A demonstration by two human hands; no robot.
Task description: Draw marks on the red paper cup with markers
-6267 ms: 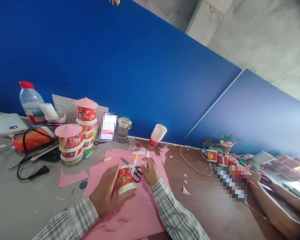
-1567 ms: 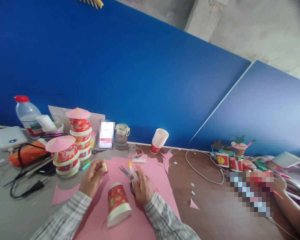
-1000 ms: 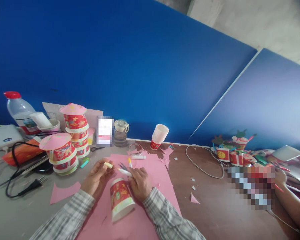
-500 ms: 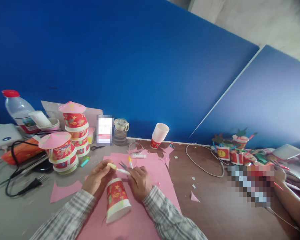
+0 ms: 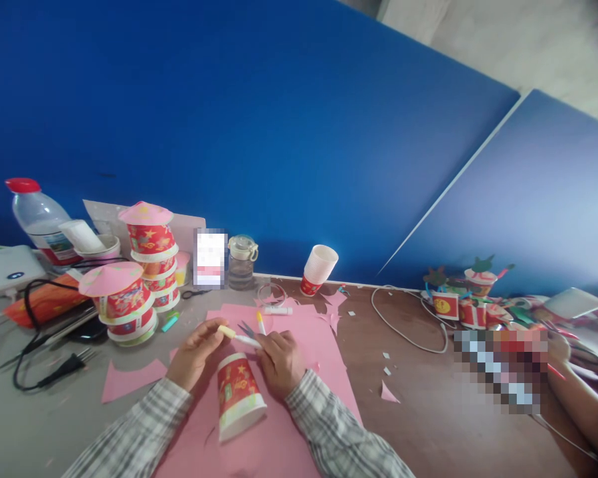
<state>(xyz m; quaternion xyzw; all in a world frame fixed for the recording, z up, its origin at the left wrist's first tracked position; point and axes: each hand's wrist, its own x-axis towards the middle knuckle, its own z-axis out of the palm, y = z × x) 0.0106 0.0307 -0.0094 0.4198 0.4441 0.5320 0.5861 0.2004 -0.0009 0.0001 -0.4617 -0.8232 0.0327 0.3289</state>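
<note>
My left hand pinches the pale yellow cap of a marker. The white barrel of that marker is in the closed fingers of my right hand. Cap and barrel are in line, close together; I cannot tell whether they touch. Beneath my hands a red patterned paper cup lies tilted on the pink paper, its white-and-green wide rim toward me. Open scissor blades poke out beside my right fingers, their handles hidden. A second marker with a yellow end stands out behind them.
Two stacked-cup towers with pink cone roofs stand left, near a plug and a bottle. A water jar and stacked cups stand at the back. Another person's hand is at far right beside cup crafts.
The cup on the pink paper has rolled slightly to the right. My left fingers have shifted a little on the yellow cap; my right hand is almost unmoved.
</note>
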